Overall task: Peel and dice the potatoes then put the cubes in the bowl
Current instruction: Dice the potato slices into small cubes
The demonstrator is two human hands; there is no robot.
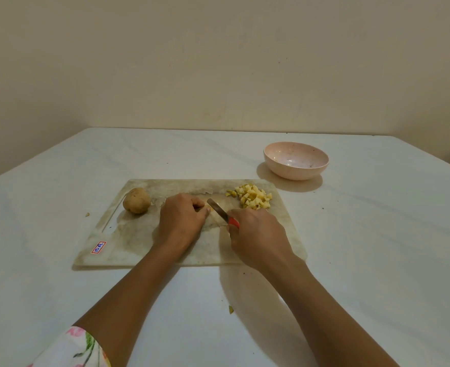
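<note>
Potato dicing is in hand: my left hand (181,218) curls over a mostly hidden pale piece (209,208), my right hand (258,234) grips the red-handled steel knife (219,211), the next cut wanting a steady hold.

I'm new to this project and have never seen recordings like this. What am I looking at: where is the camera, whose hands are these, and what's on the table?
There is no machine here. A person works with bare hands, and the single picture comes from a camera worn on their head, looking forward and down. On the white table lies a cutting board. The right hand grips a red-handled knife. The left hand curls over a potato piece, mostly hidden beneath it. One unpeeled potato sits at the board's left end, and a pile of cubes at its far right. The pink bowl beyond the board holds no cubes yet.
</note>
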